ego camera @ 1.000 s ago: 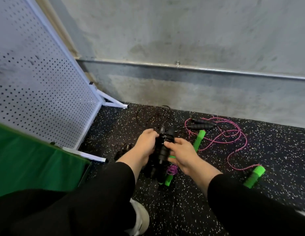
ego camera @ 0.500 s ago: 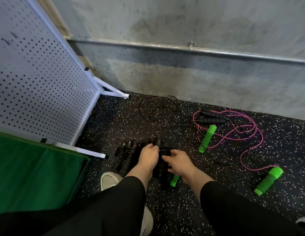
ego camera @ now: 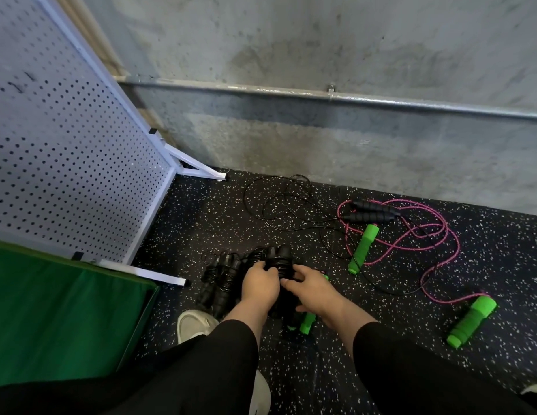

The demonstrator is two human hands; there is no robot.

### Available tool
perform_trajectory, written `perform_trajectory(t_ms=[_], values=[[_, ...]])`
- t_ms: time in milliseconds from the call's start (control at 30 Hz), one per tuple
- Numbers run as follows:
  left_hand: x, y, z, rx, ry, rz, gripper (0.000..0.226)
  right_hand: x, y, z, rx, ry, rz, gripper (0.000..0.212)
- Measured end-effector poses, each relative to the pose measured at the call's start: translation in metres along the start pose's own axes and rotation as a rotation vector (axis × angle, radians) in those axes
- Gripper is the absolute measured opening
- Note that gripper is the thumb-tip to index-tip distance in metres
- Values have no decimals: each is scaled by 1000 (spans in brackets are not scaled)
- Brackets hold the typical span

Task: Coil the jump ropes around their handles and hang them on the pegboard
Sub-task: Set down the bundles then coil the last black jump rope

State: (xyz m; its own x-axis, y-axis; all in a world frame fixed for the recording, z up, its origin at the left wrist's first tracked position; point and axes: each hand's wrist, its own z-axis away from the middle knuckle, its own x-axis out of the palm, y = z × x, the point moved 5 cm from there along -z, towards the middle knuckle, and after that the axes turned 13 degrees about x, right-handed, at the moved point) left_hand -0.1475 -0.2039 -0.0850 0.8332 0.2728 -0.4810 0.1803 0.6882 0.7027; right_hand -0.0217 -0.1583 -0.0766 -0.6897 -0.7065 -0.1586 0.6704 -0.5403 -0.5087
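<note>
Both hands curl around a black coiled rope [ego camera: 279, 263] on the near floor, left hand [ego camera: 259, 284] and right hand [ego camera: 313, 287] gripping it; a loosened grip could let the coils spring off before reaching the pegboard [ego camera: 66, 163] at left

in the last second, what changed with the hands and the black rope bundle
Both hands, left hand and right hand, lowered the coiled black rope bundle from mid-air to the floor, beside another coiled bundle. They still grip it. The pink rope and loose black rope stayed put.
</note>
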Motion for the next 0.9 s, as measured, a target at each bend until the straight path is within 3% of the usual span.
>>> perform_trajectory(t_ms=[200, 367, 467, 633, 733, 900], values=[[0, 0, -2, -8, 58, -60, 46, -3, 3, -7, -13, 23, 23, 64], [-36, 11, 6, -24, 395, -34, 31, -20, 6, -16, -34, 191, -79, 52], [-45, 23, 6, 87, 472, -44, 30, -39, 10, -18, -29, 265, -131, 41], [-16, 67, 0, 317, 288, -186, 27, -71, 22, -18, -14, 279, -195, 33], [7, 82, 1, 414, 158, -332, 27, -77, 26, -18, -13, 198, -148, 30], [37, 75, 7, 496, 19, -473, 27, -70, 28, -21, -57, 157, 11, 41]])
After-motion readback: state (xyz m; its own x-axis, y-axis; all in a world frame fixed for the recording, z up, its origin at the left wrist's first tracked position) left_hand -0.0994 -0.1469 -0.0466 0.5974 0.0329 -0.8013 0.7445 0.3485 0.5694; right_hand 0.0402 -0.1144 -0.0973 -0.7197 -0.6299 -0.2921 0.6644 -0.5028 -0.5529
